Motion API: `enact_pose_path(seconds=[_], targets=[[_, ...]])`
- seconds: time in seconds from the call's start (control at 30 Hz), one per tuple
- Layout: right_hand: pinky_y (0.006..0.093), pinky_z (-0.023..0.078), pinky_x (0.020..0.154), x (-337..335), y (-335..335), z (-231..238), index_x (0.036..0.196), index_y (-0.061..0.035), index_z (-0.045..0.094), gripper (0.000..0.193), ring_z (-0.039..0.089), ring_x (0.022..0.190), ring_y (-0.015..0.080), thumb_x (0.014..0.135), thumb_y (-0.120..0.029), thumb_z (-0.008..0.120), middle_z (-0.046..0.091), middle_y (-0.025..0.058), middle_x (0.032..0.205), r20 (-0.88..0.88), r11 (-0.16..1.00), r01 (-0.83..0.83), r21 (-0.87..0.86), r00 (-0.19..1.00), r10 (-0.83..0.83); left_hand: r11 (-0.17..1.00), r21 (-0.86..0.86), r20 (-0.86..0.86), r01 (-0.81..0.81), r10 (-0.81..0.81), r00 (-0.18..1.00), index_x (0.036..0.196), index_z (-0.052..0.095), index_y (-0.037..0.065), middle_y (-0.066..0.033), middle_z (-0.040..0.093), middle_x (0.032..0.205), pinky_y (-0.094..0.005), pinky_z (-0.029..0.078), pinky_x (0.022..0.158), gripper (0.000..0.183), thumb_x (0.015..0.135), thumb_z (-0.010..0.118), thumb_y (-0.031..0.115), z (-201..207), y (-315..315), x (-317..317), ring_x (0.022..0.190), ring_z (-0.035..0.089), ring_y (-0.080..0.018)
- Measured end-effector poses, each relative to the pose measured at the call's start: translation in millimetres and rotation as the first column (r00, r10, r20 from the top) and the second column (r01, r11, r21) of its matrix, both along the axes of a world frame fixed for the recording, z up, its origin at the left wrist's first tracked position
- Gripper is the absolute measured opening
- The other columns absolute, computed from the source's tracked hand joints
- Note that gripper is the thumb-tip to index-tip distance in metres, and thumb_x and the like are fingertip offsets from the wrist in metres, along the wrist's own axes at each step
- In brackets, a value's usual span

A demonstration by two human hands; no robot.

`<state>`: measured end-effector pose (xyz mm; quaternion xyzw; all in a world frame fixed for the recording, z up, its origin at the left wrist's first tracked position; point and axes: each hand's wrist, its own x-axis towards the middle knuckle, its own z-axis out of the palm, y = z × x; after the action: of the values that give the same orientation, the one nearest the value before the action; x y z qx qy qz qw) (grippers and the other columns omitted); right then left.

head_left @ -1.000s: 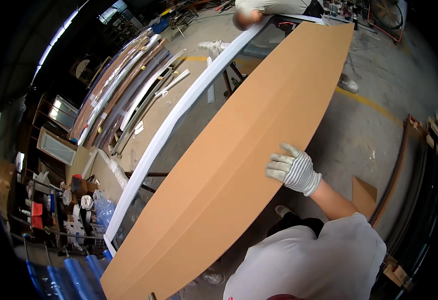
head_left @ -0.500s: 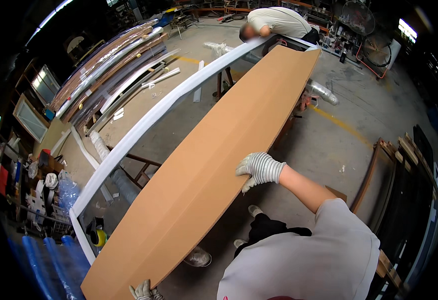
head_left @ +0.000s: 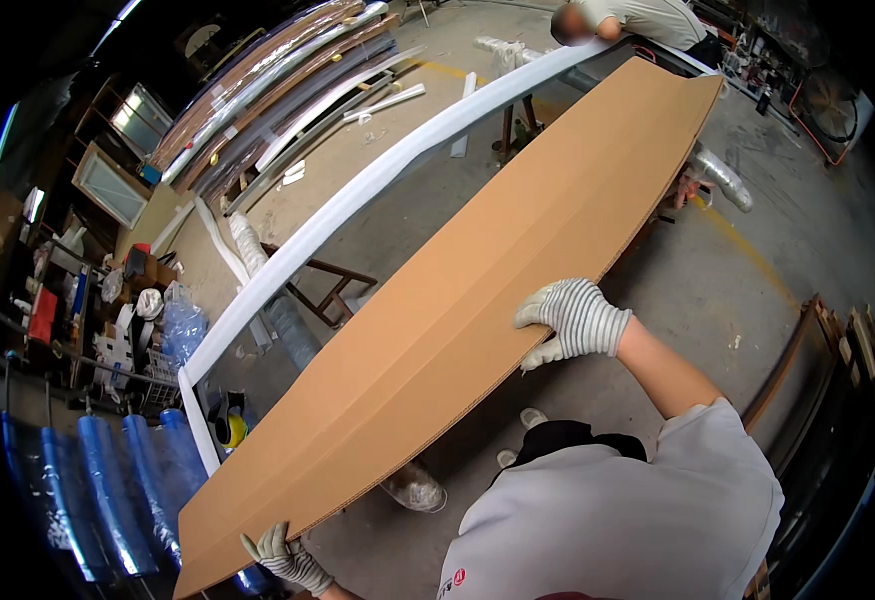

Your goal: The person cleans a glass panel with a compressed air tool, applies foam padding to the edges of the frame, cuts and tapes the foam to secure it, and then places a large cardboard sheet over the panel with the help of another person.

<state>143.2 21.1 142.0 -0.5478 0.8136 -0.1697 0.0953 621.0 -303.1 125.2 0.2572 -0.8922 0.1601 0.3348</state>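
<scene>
A long brown cardboard sheet [head_left: 428, 310] slants across the view from lower left to upper right, with a lengthwise crease. It lies over part of a large white-wrapped frame [head_left: 358, 210] with a glass pane. My right hand [head_left: 576, 318], in a striped knit glove, grips the sheet's near edge around its middle, fingers on top and thumb beneath. Near the sheet's lower left end my left hand [head_left: 286, 556], gloved alike, holds the same edge with fingers on top; its thumb is hidden.
Another person [head_left: 648, 22] bends over the frame's far end. Long wrapped profiles [head_left: 268, 90] are stacked at the far left. Blue-wrapped rolls [head_left: 108, 490] stand at the lower left. A plastic-wrapped support [head_left: 723, 178] shows beyond the sheet, and dark panels [head_left: 828, 400] lean at right.
The view has shifted, so the scene sits farther right. Both hands keep their hold on the cardboard's near edge, and more of the left hand shows.
</scene>
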Motion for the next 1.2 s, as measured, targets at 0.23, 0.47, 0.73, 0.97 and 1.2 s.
enact_pose_path(seconds=[0.23, 0.47, 0.73, 0.97, 1.2], targets=[[0.0373, 0.046, 0.085, -5.3, 8.3, -20.6, 0.100, -0.0063, 0.064, 0.062, 0.061, 0.094, 0.0268, 0.067, -0.058, 0.066, 0.065, 0.0099, 0.100, -0.115, 0.964, -0.020, -0.267, 0.993, -0.012, 0.999, -0.015, 0.112, -0.045, 0.047, 0.993, 0.094, 0.066, 0.012, -0.0038, 0.061, 0.084, -0.0537, 0.032, 0.105, 0.022, 0.075, 0.058, 0.004, 31.0, -2.1, -14.9, 0.080, 0.060, -0.0206], [0.0380, 0.047, 0.084, -3.2, 5.3, -8.1, 0.099, -0.0091, 0.063, 0.060, 0.062, 0.094, 0.0255, 0.065, -0.058, 0.068, 0.065, 0.0084, 0.101, -0.191, 0.927, -0.034, -0.372, 0.981, -0.041, 0.991, -0.134, 0.151, -0.026, 0.047, 0.987, 0.094, 0.065, 0.010, -0.0045, 0.061, 0.083, -0.0545, 0.031, 0.106, 0.017, 0.085, 0.052, 0.017, 77.6, 6.7, -24.1, 0.078, 0.058, -0.0206], [0.0383, 0.046, 0.087, 40.0, -58.2, -5.9, 0.102, -0.0077, 0.065, 0.062, 0.061, 0.098, 0.0277, 0.067, -0.059, 0.066, 0.065, 0.0096, 0.103, -0.156, 0.932, 0.045, -0.360, 0.982, -0.108, 0.980, -0.199, 0.047, 0.009, 0.000, 0.999, 0.094, 0.065, 0.011, -0.0021, 0.062, 0.085, -0.0542, 0.029, 0.107, 0.016, 0.086, 0.055, 0.021, 69.3, -80.0, -1.7, 0.080, 0.058, -0.0198], [0.0378, 0.038, 0.099, 64.8, -134.1, -47.8, 0.112, -0.0082, 0.062, 0.067, 0.050, 0.116, 0.0260, 0.067, -0.058, 0.066, 0.058, 0.0107, 0.120, -0.048, 0.997, 0.078, -0.027, 0.996, -0.079, 0.991, 0.068, -0.136, 0.114, -0.104, 0.985, 0.092, 0.064, 0.012, -0.0041, 0.062, 0.087, -0.0527, 0.030, 0.106, 0.017, 0.076, 0.061, 0.017, -39.8, -156.4, 14.3, 0.085, 0.058, -0.0228], [0.0381, 0.037, 0.100, 100.6, -179.1, -64.4, 0.110, -0.0101, 0.062, 0.045, 0.051, 0.115, 0.0254, 0.073, -0.034, 0.067, 0.059, 0.0081, 0.118, -0.191, 0.945, 0.012, 0.327, 0.980, 0.054, 0.963, 0.264, -0.190, 0.045, 0.006, 0.982, 0.113, 0.055, 0.010, -0.0101, 0.057, 0.107, -0.0538, 0.030, 0.101, 0.052, 0.073, 0.069, 0.042, -110.9, -132.7, 47.3, 0.101, 0.053, -0.0303]])
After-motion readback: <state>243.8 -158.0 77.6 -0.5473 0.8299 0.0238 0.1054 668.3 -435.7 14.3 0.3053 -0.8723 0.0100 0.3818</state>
